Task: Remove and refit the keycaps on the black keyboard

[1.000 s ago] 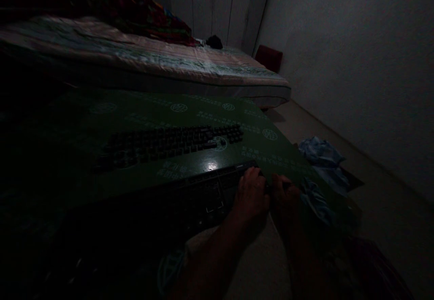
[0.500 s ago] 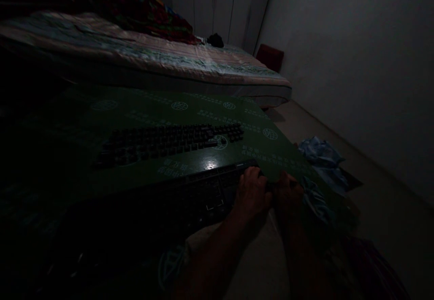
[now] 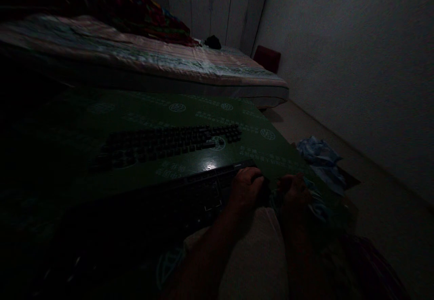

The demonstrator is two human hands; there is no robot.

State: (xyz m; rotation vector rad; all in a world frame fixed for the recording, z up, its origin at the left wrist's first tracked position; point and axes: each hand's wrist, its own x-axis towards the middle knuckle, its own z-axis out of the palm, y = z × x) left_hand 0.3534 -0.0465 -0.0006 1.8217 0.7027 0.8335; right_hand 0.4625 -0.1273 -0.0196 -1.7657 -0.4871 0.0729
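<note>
A dark keyboard (image 3: pixel 190 196) lies slanted across the near side of the green sheet, its details lost in shadow. My left hand (image 3: pixel 247 184) is closed over its right end, fingers curled at the edge. Just right of that end, my right hand (image 3: pixel 294 190) is held low with its fingers pinched together; whatever they hold is too dark to make out. Beyond the keyboard, loose black keycaps (image 3: pixel 169 141) are laid out in keyboard-like rows. A bluish striped cloth (image 3: pixel 318 205) lies close by my right hand.
The green printed sheet (image 3: pixel 251 148) bears everything here. Behind it stands a bed with a striped cover (image 3: pixel 162 60) and a dark red patterned blanket (image 3: pixel 135 15). Pale blue cloth (image 3: pixel 318 150) lies at the right, near the wall (image 3: pixel 356 55). The room is very dim.
My right hand has moved a little to the right, away from the keyboard's end and my left hand. My left hand has shifted slightly left on the keyboard. The view has shifted slightly.
</note>
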